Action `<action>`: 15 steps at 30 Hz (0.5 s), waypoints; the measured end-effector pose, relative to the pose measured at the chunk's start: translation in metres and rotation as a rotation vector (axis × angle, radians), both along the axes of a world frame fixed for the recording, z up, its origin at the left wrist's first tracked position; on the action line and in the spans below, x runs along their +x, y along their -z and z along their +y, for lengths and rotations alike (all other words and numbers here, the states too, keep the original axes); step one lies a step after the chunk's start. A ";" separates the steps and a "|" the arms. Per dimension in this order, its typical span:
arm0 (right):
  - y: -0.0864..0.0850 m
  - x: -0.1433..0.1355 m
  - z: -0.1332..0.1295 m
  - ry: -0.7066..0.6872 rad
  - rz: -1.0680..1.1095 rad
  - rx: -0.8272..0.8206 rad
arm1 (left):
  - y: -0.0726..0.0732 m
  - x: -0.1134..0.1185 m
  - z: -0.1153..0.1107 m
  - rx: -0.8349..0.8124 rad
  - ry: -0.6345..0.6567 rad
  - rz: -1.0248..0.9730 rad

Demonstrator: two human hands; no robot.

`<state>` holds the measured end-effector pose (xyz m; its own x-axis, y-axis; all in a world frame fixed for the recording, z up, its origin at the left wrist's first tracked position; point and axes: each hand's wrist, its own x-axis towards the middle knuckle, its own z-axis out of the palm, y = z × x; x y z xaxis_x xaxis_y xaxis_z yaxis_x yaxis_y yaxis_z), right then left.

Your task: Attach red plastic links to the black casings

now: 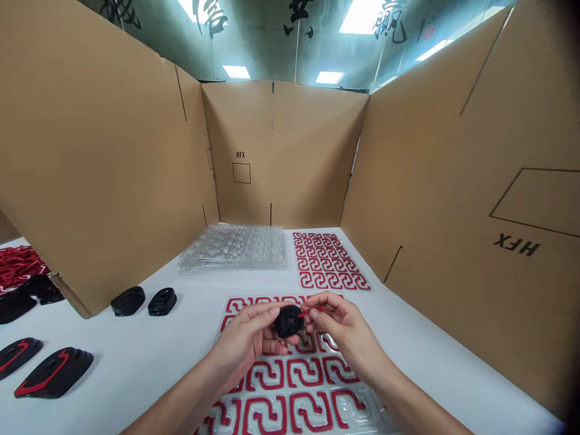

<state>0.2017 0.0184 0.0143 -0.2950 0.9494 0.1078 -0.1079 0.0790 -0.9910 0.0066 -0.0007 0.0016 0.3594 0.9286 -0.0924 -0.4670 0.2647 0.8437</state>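
Between the fingers of my left hand [256, 331] is a rounded black plastic part [289, 322], held over a clear tray. My right hand [339, 326] pinches a thin red strip [313, 310] whose end meets the right edge of the black part. Whether the strip is fastened to it I cannot tell. Under both hands lies the clear blister tray [369, 417], filled with rows of curved red pieces [312, 411]. One pocket at its lower right shows fewer red pieces than its neighbours.
A stack of clear trays [235, 248] lies at the back, beside another filled tray [333, 261]. At left stand black parts [128, 301], [162, 301] and stacked black parts with red trim [54, 373]. Red strips [20, 266] pile at far left. Cardboard walls [285, 151] enclose the white table.
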 end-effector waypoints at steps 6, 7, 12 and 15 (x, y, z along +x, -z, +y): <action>0.005 0.001 0.001 -0.026 0.030 -0.024 | 0.000 0.000 0.001 -0.008 -0.035 0.020; 0.005 0.000 0.000 -0.040 0.039 -0.027 | 0.000 0.000 0.001 -0.006 -0.032 0.020; 0.007 -0.002 -0.001 -0.098 0.090 -0.059 | 0.000 0.000 0.002 0.025 -0.004 0.035; 0.006 -0.002 0.000 -0.099 0.090 -0.056 | -0.001 0.000 0.001 0.060 0.014 0.050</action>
